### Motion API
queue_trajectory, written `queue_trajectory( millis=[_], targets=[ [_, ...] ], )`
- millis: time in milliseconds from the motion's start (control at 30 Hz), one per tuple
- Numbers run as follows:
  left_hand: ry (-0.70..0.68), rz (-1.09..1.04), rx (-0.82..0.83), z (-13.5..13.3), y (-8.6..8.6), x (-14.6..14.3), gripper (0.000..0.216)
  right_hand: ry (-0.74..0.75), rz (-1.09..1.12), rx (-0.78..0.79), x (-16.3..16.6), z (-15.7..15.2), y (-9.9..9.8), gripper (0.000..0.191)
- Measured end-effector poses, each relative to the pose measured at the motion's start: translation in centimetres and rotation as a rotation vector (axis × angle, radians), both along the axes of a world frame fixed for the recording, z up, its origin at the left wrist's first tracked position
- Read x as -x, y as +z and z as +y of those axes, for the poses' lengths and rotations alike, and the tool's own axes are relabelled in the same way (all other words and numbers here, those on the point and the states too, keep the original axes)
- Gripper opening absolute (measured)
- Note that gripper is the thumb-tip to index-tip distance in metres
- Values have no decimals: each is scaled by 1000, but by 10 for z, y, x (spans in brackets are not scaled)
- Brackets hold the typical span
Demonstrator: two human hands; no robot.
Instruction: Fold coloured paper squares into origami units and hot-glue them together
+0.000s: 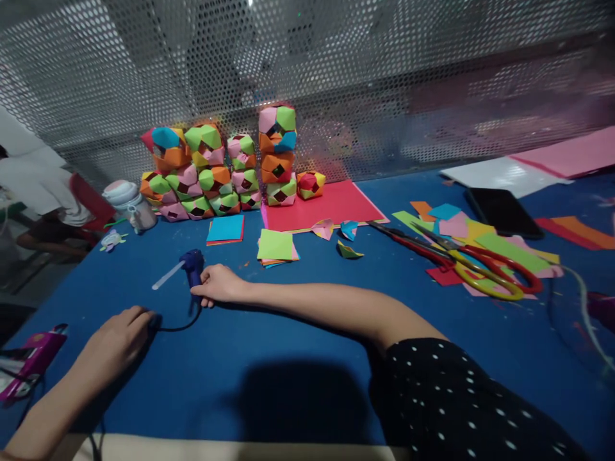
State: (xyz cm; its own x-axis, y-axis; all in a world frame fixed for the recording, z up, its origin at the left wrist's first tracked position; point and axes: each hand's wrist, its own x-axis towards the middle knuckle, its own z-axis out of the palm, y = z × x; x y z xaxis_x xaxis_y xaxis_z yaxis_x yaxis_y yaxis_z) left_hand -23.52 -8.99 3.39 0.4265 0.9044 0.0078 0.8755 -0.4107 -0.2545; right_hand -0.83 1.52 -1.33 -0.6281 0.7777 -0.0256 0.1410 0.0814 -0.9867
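A blue glue gun [191,266] with a white glue stick poking out its back stands on the blue table [288,333]. My right hand [218,283] reaches across and is closed around its handle. My left hand [122,333] lies at the near left with its fingers curled over the gun's black cord [175,326]. Behind the gun, stacks of colourful folded paper cubes [216,173] stand against the perforated metal wall.
Small piles of square paper [276,246] and a red sheet [327,203] lie mid-table. Red and yellow scissors [473,266] rest on paper scraps at right, near a black phone [502,211]. A capped jar [129,205] stands at left; a pink tool [31,358] at the near-left edge.
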Motion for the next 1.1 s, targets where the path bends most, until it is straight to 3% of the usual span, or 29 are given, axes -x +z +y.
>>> queue_trajectory(
  millis=[200,333,533,700,800,933,1033,1100],
  targets=[
    [16,-55,14,-11,-5,-14,35,-49,19,14,36,22,1,25],
    [63,-48,-132,-43,-15,8,36,-56,50,26,60,35,6,27],
    [30,-171,-336,-94,-32,45,30,-65,29,37,82,40,9,28],
    [157,-274,-188,-104,-38,57,28,-76,-36,-18,87,39,10,26],
    [186,-255,-114,-97,-34,64,28,-57,-57,-79,85,40,10,26],
    [204,-197,-133,-83,-24,71,29,-18,-79,-192,69,34,11,20],
    [198,-145,-101,-80,-16,65,28,15,-88,-328,34,19,15,7],
    [183,-103,-128,-81,-12,51,30,33,-85,-457,-1,7,18,9]
  ],
)
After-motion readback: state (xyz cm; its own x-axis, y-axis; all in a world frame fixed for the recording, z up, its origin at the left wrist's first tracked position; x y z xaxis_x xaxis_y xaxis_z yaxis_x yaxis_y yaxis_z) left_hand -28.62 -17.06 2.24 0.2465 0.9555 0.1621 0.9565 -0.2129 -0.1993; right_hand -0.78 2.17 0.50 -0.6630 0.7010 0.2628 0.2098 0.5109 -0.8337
